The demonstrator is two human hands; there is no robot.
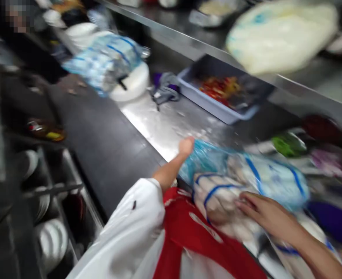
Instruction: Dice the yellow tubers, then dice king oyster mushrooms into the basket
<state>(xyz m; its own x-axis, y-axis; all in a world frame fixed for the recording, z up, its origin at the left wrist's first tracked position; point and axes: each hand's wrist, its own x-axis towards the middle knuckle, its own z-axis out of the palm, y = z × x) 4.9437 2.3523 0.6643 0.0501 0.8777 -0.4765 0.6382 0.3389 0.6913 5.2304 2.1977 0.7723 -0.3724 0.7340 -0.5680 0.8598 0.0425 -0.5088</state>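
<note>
Left hand: the left hand (185, 149) reaches out from a white sleeve (130, 228) and grips the far, bunched blue end of a clear plastic bag (246, 182); its fingers are curled shut into the plastic and mostly hidden by it.
Right hand: the right hand (264, 213) lies flat on the near side of the same bag, fingers stretched out and pressing on it, not curled around anything.
Bag: blue-striped plastic packed with pale lumps, too blurred to name; it lies between the two hands at the counter's near edge, over a red apron (200, 240).
Counter: the steel counter (165, 124) runs away beyond the left fingers, wet or dusted in patches.
Beyond the left fingers: a grey-blue tub (217, 108) with red and yellow pieces inside, and a crumpled grey cloth (165, 89) just beside it.
Further off: a second blue-striped bag (107, 62) rests on a round white block (133, 85).
Past the right fingers: a green item (287, 144), blurred beyond telling.
Above: a raised shelf (304, 93) carries a large pale bundle (281, 35).
Below left: stacked white plates (51, 240) under the counter.
</note>
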